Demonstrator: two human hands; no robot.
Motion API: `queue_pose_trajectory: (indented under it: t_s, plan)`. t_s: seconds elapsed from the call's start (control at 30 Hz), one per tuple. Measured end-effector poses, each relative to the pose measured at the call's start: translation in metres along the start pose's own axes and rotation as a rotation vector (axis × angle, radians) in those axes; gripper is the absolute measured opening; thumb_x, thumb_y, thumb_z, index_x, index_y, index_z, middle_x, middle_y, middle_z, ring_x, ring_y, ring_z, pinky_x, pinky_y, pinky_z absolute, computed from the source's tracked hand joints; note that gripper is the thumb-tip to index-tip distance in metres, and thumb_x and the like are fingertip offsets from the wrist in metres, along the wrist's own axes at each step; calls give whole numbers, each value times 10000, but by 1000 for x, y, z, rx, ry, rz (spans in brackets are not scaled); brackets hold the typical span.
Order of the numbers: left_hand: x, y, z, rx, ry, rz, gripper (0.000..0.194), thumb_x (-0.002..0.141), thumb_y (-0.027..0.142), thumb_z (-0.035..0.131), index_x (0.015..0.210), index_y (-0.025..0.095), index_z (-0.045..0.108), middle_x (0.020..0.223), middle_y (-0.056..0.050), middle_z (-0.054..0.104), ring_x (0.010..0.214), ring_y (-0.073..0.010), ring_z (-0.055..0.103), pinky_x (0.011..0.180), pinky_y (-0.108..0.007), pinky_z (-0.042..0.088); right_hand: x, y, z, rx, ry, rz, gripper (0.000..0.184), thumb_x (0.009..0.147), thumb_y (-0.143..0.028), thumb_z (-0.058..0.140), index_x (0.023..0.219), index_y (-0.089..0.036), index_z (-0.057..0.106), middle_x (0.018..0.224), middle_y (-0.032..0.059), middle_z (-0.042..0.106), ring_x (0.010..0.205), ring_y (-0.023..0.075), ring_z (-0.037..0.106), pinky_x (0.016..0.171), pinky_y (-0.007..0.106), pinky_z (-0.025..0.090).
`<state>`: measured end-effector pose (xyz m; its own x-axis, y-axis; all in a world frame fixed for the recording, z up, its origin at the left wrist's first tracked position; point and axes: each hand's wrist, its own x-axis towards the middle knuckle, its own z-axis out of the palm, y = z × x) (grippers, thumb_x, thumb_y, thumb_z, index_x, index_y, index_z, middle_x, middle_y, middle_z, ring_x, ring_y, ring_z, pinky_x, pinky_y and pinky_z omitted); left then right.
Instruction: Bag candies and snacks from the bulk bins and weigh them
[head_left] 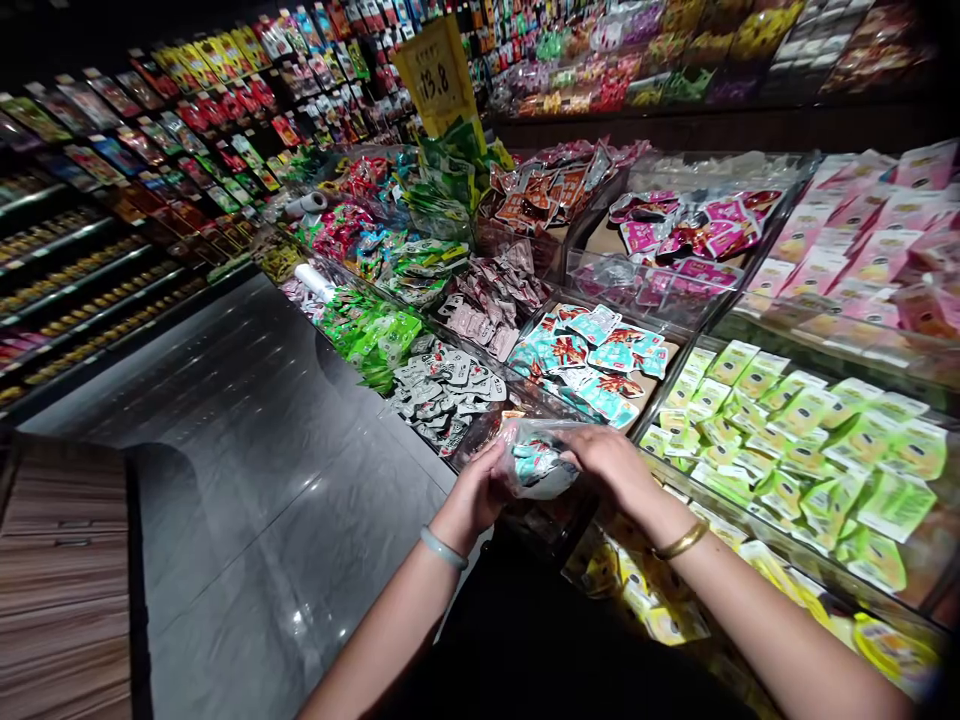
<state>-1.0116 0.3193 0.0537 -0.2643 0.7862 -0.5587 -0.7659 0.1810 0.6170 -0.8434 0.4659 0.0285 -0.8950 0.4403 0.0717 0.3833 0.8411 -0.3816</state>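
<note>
Between my two hands is a clear plastic bag [541, 462] with a few teal-and-white snack packets inside. My left hand [486, 482] is closed on the bag's left side. On the other side, my right hand [606, 460] has its fingers bent over the bag's edge near the top; its fingertips are partly hidden by the plastic. Just beyond the bag lies a bin of teal snack packets [592, 355]. A pile of grey-and-white packets [448, 392] sits to the left of it.
Green-and-white packets [810, 430] fill a bin at right, with pink packets [855, 235] behind. A yellow price sign [439, 78] stands at the back. Plastic bag rolls [313, 282] lie along the left edge. Grey floor [247, 510] and a wooden cabinet [67, 580] are at left.
</note>
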Motion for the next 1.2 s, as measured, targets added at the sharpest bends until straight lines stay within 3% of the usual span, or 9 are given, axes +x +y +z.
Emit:
queue_pose_trajectory:
  t_s: [0.1,0.2,0.33,0.47,0.53,0.63,0.8,1.0,1.2]
  plan:
    - [-11,9,0,-45,30,61,515,887,302,641,1392,241,560,1202,-79,720,872,-210,723,799,-318,564,-15,-2,-16,-4,57,-134,265,939,-407,579,1023,-205,727,961,98,746,1208,313,574,1115,542,330]
    - [-30,21,0,-141,13,148,425,907,203,593,1329,168,612,1208,-78,715,938,-181,707,862,-269,554,-23,-7,-29,-57,112,-201,149,930,-303,589,961,-214,705,944,86,720,1196,308,561,1170,622,184]
    - [-65,33,-4,-154,52,220,374,890,177,613,1255,105,654,1102,-91,737,809,-145,702,716,-212,576,-27,-18,-40,-90,248,-207,211,940,-165,492,929,-222,695,940,79,709,1074,274,585,1168,597,236]
    - [-107,41,-14,-66,148,348,381,828,218,709,1188,93,691,679,-1,672,512,-79,588,545,-195,552,-35,-32,-47,3,473,-242,70,904,-237,599,919,-229,667,1049,87,692,1076,280,587,1093,557,378]
    - [-129,42,-19,40,229,387,367,790,257,757,1116,92,722,558,36,585,521,-106,617,601,-238,584,-42,-41,-47,118,551,-229,52,904,-228,607,944,-222,639,1124,112,658,1074,272,605,975,479,485]
    - [-156,36,-29,218,342,421,357,763,355,781,1005,96,742,566,11,608,619,-172,689,606,-249,579,-60,-60,-41,374,546,-144,43,940,-219,556,967,-239,583,1086,98,666,970,229,651,810,364,530]
    - [-195,4,-52,378,477,529,350,772,429,750,921,112,740,520,6,623,504,-118,598,529,-208,514,-100,-103,-23,903,416,112,86,945,-328,576,896,-259,563,829,12,654,780,180,627,675,274,487]
    - [-262,-57,-81,203,511,585,311,801,399,701,936,120,734,441,47,541,427,-109,530,465,-207,453,-156,-168,-5,1621,241,295,178,817,-314,760,843,-239,601,835,-8,678,752,125,610,712,213,492]
    - [-347,-128,-102,106,473,553,193,823,348,668,802,158,697,546,-6,640,519,-150,644,565,-239,516,-238,-223,17,1890,251,470,233,735,-210,826,855,-222,627,828,-12,695,722,98,629,702,183,532]
